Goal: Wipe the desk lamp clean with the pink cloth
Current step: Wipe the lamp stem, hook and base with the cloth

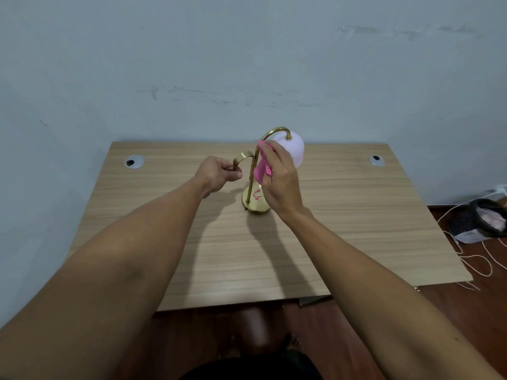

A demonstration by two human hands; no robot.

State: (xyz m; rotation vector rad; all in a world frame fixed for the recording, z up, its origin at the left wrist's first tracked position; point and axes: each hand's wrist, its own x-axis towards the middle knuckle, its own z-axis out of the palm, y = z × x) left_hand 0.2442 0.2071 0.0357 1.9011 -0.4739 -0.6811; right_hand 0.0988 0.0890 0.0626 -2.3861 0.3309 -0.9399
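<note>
A brass desk lamp (251, 187) stands near the middle of the wooden desk (356, 215), with a round base, a curved stem and a pale pink shade (295, 149) hanging from the taller arch. My left hand (218, 172) is closed around the end of the lamp's shorter curved arm. My right hand (279, 176) holds the pink cloth (260, 167) against the stem, just left of the shade. Part of the stem and base is hidden behind my right hand.
Two round cable grommets sit near the desk's back corners, one on the left (134, 161) and one on the right (376, 159). A blue wall stands right behind the desk. A dark bag (485, 219) and white cords lie on the floor to the right.
</note>
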